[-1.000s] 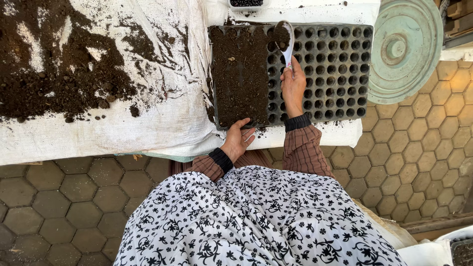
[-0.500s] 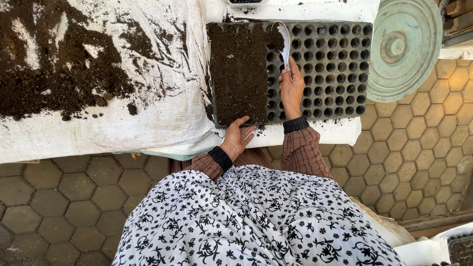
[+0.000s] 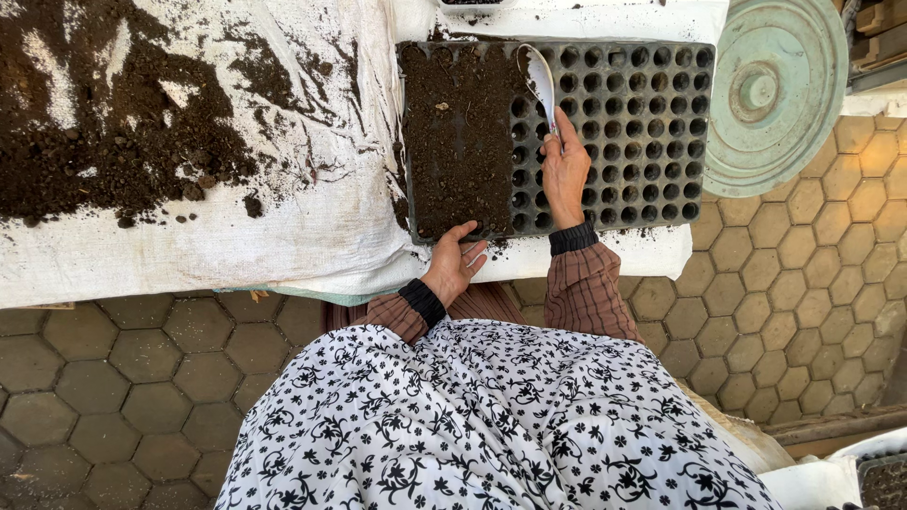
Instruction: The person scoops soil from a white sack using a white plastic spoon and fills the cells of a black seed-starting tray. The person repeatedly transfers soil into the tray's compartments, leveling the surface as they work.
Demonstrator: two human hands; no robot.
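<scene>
Spoon in right hand

The floor is made of hexagonal paving stones in a brownish colour. A white woven sheet lies over it, and a pile of dark soil sits on the sheet, well to the left of the hands. A round pale green lid lies to the right of them. Sunlight falls strongly on the stones at the right, while the lower left stays in shade.
</scene>
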